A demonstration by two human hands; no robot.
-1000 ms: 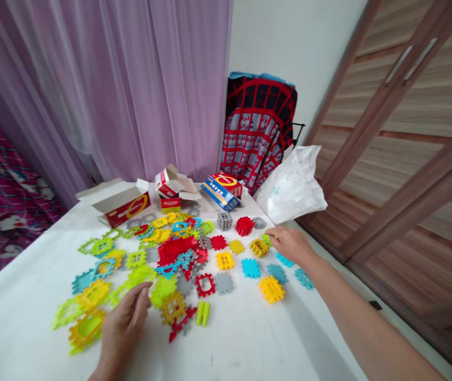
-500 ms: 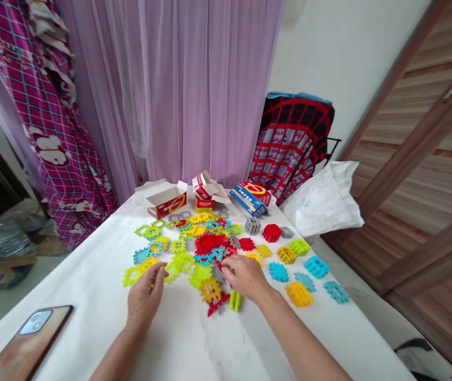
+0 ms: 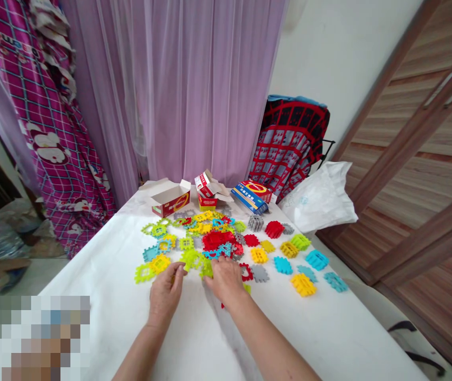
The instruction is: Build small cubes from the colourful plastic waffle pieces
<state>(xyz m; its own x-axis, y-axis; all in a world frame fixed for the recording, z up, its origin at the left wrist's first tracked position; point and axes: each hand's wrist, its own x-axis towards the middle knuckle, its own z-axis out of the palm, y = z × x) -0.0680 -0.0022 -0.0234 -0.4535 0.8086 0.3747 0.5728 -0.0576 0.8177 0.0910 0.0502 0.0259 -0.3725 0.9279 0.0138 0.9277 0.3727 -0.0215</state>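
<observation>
On the white table (image 3: 107,264), we are seeing loose pieces (image 3: 192,258) spreading around the red cluster (image 3: 216,241). Our left hand (image 3: 167,290) is holding a loose curl front-left of that cluster, while our right hand (image 3: 228,278), fingers partly bent, having left the lime stack (image 3: 300,242) to the cluster's right, is reaching over a lime piece (image 3: 206,269) in front; handling is apparently shifting to the loose pieces, though we cannot tell whether either hand is gripping anything.

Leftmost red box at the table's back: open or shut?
Open. The red box has pale flaps folded outward and its pale inside shows. Whether it's empty: cannot tell.
</observation>
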